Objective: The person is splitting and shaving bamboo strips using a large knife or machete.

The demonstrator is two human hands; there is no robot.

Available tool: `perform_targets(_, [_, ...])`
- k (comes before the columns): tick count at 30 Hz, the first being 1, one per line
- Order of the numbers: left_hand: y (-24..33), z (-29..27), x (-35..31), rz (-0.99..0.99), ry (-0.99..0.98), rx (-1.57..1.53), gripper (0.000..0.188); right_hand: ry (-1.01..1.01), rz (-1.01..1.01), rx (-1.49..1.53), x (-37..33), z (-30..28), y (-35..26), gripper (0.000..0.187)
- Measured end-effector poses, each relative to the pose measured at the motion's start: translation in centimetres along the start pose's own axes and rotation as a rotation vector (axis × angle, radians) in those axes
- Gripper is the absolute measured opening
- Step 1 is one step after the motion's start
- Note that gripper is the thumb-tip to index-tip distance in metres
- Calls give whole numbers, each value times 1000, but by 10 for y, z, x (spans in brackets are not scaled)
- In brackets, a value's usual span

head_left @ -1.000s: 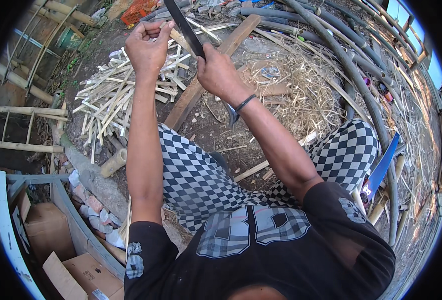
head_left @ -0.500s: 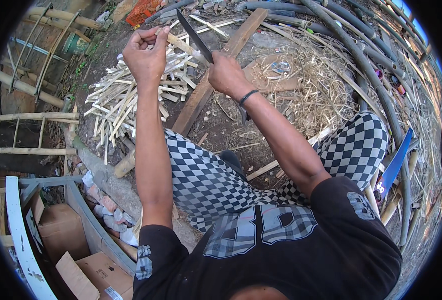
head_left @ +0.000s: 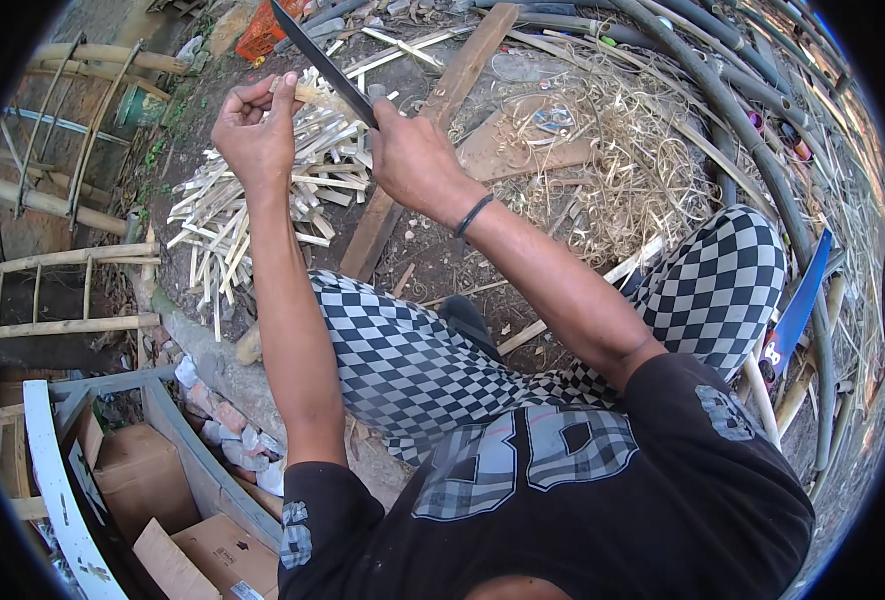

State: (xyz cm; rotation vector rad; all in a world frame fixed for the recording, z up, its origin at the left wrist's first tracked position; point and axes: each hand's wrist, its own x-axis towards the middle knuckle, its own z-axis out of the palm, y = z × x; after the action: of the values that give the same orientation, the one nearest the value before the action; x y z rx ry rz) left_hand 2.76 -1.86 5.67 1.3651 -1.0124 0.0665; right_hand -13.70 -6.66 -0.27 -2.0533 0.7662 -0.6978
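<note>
My left hand pinches one end of a pale bamboo strip between thumb and fingers. The strip points toward my right hand, which is wrapped round the handle of a machete. Its long dark blade slants up and to the left, lying against or just over the strip's far end; contact cannot be made out. The machete's handle is hidden in my fist. Below and behind my left hand spreads a pile of cut pale strips.
A wooden plank slants across the ground behind my right hand. Curly shavings lie at the right, near long dark poles. A blue-bladed saw rests beside my right knee. Cardboard boxes sit in a wooden frame at lower left.
Both hands have shifted left with the strip and the machete. The blade now leans further left, and the view has moved slightly.
</note>
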Motion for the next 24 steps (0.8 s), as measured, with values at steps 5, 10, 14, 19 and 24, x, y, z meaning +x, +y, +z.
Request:
perform_targets(5, [-5, -1, 2, -139, -10, 12, 19, -21, 168, -25, 5, 25, 68, 26])
perform_targets(10, [1, -9, 1, -96, 17, 11, 19, -38, -8, -14, -1, 11, 15, 20])
perform_targets(14, [4, -8, 7, -112, -46, 63, 23, 92, 3, -19, 1, 44, 68, 23])
perform_targets(19, [-9, -6, 6, -146, 15, 27, 19, 53, 192, -115, 4, 56, 111, 27])
perform_targets(24, [0, -20, 10, -146, -33, 73, 24, 0, 41, -18, -1, 38, 42, 27])
